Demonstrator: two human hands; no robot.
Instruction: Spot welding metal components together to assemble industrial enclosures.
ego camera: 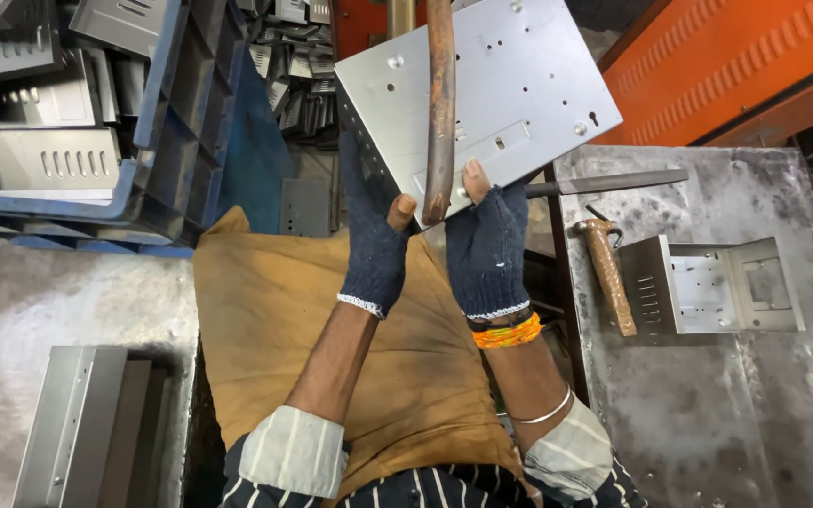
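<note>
Galvanised sheet metal is what you have hold of: a flat, punched panel [482, 89] with a folded, slotted edge, raised in front of you and tilted so its broad face looks up at you. Both gloved hands grip its near edge from below. Your left hand [374, 240] is wrapped around the folded corner, thumb tip bare and pressed on the face, fingers hidden behind the sheet. Your right hand [486, 245] is closed on the same edge just beside it, thumb on top; gripping with a hand on each side probably keeps the panel from twisting.

Between your two thumbs a rusty brown bar [440, 103] runs up across the panel face and out of the top of the view. It lies against the sheet, and I cannot tell whether either hand actually clamps it or what it is fixed to.

Below your wrists a tan cloth [275, 310] covers your lap, likely there to guard against sharp edges.

Just right of your right hand, on the grey steel bench [708, 414], lie a flat file [613, 181], a wooden-handled hammer [606, 268] and a bent vented bracket [717, 285], all within easy reach of that hand. Left of your left hand, a blue crate [148, 141] holds more slotted panels, and another folded panel [87, 423] rests lower down.
</note>
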